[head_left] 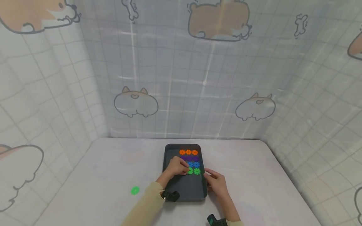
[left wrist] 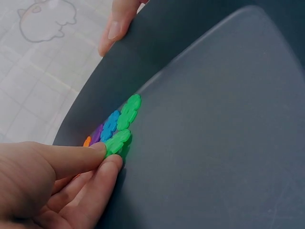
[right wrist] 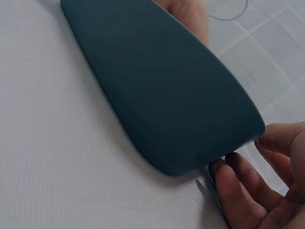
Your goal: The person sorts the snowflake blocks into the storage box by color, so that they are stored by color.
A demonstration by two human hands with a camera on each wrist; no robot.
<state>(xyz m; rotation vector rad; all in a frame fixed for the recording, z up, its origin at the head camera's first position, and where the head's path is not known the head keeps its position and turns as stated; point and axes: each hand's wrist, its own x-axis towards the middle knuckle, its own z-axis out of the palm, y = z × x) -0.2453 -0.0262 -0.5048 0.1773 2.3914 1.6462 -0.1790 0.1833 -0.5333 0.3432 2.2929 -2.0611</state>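
My left hand [head_left: 177, 167] pinches a green flower-shaped disc [left wrist: 119, 140] between thumb and fingers, low over the tray floor. Beside it lies another green disc [head_left: 197, 171], near the tray's right wall. Above these are blue discs [head_left: 196, 164], purple discs [head_left: 193, 158] and a row of three orange discs [head_left: 188, 152]; my left hand partly covers the blue and purple ones. The dark grey tray [head_left: 188, 190] stands lengthwise before me. At its right side my right hand [head_left: 217, 182] holds the rim, with fingertips against the outer wall [right wrist: 162, 90].
One loose green disc [head_left: 135, 190] lies on the white tabletop [head_left: 113, 169], left of the tray. Pale sheeting with a grid and dog drawings [head_left: 198, 78] surrounds the table at the back and both sides.
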